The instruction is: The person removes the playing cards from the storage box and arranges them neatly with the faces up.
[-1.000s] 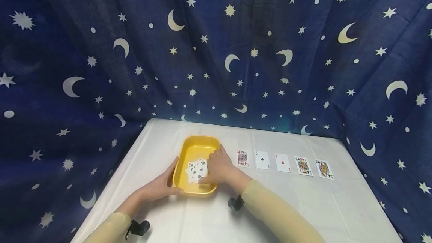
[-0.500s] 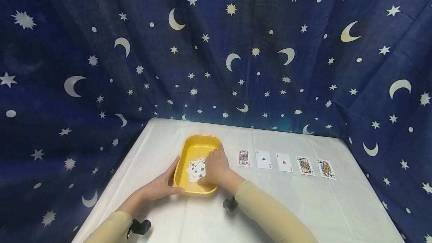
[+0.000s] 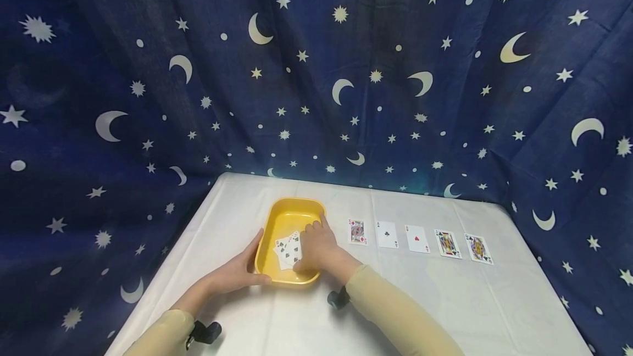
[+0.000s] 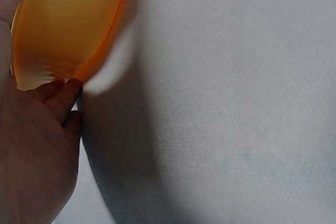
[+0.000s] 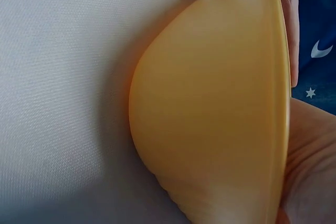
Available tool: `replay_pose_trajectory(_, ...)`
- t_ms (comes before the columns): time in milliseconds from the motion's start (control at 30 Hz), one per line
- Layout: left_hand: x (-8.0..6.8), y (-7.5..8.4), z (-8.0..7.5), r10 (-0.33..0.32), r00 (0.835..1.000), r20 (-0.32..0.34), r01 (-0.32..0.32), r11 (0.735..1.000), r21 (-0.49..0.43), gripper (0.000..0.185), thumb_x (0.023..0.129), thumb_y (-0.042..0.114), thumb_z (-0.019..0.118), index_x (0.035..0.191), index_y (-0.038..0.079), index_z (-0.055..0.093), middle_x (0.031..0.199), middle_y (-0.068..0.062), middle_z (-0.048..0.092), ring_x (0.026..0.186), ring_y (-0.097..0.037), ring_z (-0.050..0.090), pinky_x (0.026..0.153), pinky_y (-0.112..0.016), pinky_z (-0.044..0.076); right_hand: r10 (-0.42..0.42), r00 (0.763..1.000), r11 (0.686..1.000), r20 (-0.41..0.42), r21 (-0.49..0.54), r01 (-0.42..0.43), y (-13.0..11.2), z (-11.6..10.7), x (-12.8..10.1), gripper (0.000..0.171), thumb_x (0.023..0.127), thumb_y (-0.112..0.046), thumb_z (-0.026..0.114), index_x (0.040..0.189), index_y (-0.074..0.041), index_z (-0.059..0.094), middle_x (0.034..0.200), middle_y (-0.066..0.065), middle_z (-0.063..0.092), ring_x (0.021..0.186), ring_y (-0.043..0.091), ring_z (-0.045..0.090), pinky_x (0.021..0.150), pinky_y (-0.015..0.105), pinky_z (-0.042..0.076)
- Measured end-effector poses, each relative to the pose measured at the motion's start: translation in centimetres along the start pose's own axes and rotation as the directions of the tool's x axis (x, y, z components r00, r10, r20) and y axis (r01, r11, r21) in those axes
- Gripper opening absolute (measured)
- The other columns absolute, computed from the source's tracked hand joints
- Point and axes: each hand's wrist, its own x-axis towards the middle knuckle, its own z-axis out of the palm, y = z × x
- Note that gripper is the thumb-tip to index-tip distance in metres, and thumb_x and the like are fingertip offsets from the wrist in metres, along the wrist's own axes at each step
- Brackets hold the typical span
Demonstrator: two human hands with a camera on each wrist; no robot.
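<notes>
nearest the camera, two forearms in tan sleeves (image 3: 395,317) reach forward over a white tablecloth (image 3: 445,301), each with a small black device at the wrist. the left hand (image 3: 237,271) lies against the near left corner of a yellow tray (image 3: 277,213), fingers straight along its outer wall and thumb laid along the near rim; the left wrist view shows the tray's wall (image 4: 68,30) touching the fingertips (image 4: 65,90). the right hand (image 3: 316,246) reaches over the tray's right rim, fingers curled down onto a loose heap of playing cards (image 3: 286,249) lying face up inside the tray (whether it actually pinches a card cannot be told, since the hand covers its own fingertips). the right wrist view shows only the tray's outer side (image 5: 210,108) and the edge of the palm. just right of the tray, five cards lie face up in a row (image 3: 416,239) on the cloth, slightly apart from each other. behind the table hangs a dark blue curtain (image 3: 316,70) printed with moons and stars.
</notes>
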Motion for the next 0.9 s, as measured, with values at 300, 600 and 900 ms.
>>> replay_pose_trajectory(300, 0.0, 0.0, 0.0, 0.003, 1.0, 0.004, -0.003, 1.0, 0.0, 0.124, 0.081, 0.041, 0.087, 0.166, 0.029, -0.004, 0.172, -0.001, -0.003, 0.157, -0.026, 0.002, 0.123, -0.057, 0.012, -0.014, 1.0, 1.0, 0.008, 0.003, 0.014, 0.0, 0.0, -0.1, 0.085, 0.072, -0.067, 0.077, 0.136, -0.013, 0.064, 0.121, 0.005, 0.062, 0.12, 0.026, 0.049, 0.123, 0.058, 0.005)
replay_pose_trajectory(600, 0.2, -0.2, 0.0, -0.006, 1.0, 0.01, 0.005, 1.0, 0.002, 0.124, 0.082, 0.042, 0.086, 0.165, 0.029, -0.005, 0.172, -0.001, -0.003, 0.157, -0.027, 0.002, 0.122, -0.058, 0.012, -0.022, 0.998, 0.994, -0.064, 0.103, 0.029, 0.7, 0.0, -0.1, 0.088, 0.067, -0.058, 0.081, 0.137, -0.009, 0.059, 0.122, 0.006, 0.061, 0.121, 0.027, 0.048, 0.124, 0.056, 0.008)
replay_pose_trajectory(900, 0.1, -0.1, 0.1, -0.021, 1.0, 0.004, 0.021, 1.0, 0.001, 0.124, 0.082, 0.042, 0.086, 0.165, 0.028, -0.005, 0.172, -0.002, -0.004, 0.157, -0.027, 0.001, 0.123, -0.057, 0.01, -0.034, 0.982, 0.976, -0.184, 0.205, 0.072, 1.6, -1.0, -0.4, 0.089, 0.069, -0.065, 0.084, 0.135, -0.01, 0.059, 0.124, 0.005, 0.06, 0.12, 0.026, 0.045, 0.121, 0.049, 0.023)
